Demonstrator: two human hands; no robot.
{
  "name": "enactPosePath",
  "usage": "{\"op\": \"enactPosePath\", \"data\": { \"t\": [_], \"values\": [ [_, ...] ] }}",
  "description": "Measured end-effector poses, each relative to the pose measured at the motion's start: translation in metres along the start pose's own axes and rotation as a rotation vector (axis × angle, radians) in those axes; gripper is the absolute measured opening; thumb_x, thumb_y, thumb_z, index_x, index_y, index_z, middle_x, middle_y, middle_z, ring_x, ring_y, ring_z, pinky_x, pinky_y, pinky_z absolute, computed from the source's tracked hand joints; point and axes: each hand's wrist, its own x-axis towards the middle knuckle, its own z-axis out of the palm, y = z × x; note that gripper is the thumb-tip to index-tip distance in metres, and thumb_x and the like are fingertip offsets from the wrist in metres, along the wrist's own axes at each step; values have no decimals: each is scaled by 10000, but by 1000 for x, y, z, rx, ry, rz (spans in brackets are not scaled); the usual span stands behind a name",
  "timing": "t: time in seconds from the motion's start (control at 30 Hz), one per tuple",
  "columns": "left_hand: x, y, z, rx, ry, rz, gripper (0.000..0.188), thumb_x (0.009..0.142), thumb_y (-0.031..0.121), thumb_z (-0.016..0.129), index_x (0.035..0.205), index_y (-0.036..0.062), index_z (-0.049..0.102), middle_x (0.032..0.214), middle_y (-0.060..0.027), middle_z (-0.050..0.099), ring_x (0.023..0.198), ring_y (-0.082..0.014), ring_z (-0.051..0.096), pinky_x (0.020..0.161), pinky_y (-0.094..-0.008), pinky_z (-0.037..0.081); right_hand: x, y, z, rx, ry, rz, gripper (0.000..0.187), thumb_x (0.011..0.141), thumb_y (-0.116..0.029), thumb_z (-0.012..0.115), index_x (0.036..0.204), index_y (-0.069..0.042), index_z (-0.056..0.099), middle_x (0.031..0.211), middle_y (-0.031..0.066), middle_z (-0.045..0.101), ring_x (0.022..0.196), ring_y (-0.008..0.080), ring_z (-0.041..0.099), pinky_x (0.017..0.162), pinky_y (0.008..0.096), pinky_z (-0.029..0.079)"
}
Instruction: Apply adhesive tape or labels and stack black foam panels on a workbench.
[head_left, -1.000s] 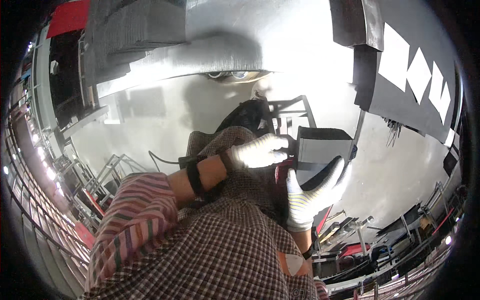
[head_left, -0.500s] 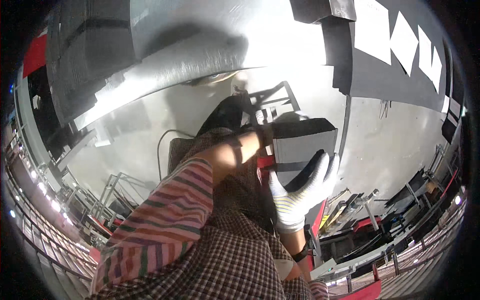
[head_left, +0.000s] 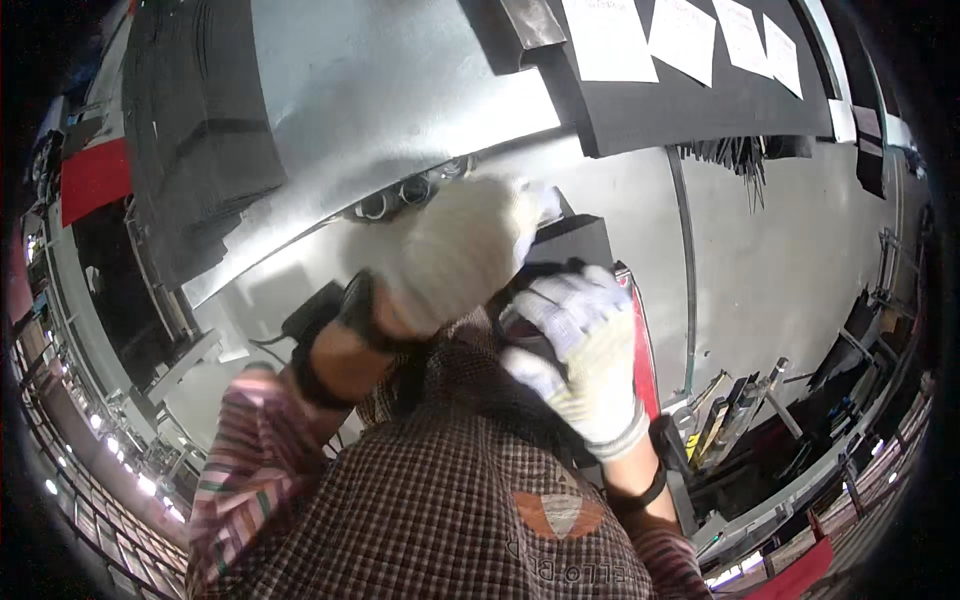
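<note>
Light is uneven: hard glare whitens the front strip of the metal table (head_left: pixel 490 125), while its far part shows a softer grey sheen. The floor (head_left: pixel 790 270) on the right is evenly lit, with faint pale reflections. The gap between the two hands sinks into shadow. Small lamps (head_left: pixel 146 485) at the near left burn out to white dots. Motion blur softens the left hand (head_left: pixel 460 250). Fisheye distortion bows the railings (head_left: pixel 65 480), and black vignetting swallows the corners.
</note>
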Motion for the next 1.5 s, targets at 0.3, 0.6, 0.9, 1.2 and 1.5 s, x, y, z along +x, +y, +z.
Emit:
{"op": "enactPosePath", "data": {
  "t": [0.3,0.6,0.9,1.2,1.5],
  "values": [
    [70,-40,58,-158,128,191,269,932,254,650,1084,34,617,996,-144,623,964,-302,587,901,-394,469,25,59,-65,-159,-312,-137,175,850,-282,661,956,-148,695,667,16,588,615,254,611,613,400,488],
    [62,-9,53,166,281,138,339,841,196,739,1125,49,624,1101,-137,624,980,-287,622,880,-335,475,-42,223,5,-241,-118,379,34,848,-108,695,859,-78,683,778,135,692,647,291,655,599,367,506],
    [-32,-36,119,-787,906,-47,705,777,148,802,1377,36,449,1385,-120,441,1202,-230,517,1055,-410,410,-94,75,-25,-113,-266,336,771,674,-547,810,1185,-12,593,997,184,606,911,376,600,829,446,483],
    [-71,-81,184,-2362,251,-91,715,893,440,675,1434,56,409,1415,-104,502,1278,-274,491,1091,-460,395,-405,87,-24,-463,-1431,597,1241,573,-616,852,1444,66,288,1316,252,483,1222,353,483,1094,493,308],
    [-115,-86,118,-1311,161,-115,453,953,478,608,921,38,712,741,-28,669,654,-125,587,640,-280,506,-148,-87,-12,319,-117,830,686,725,-158,878,1263,29,496,1164,78,571,945,160,557,834,303,497]
  ]
}}
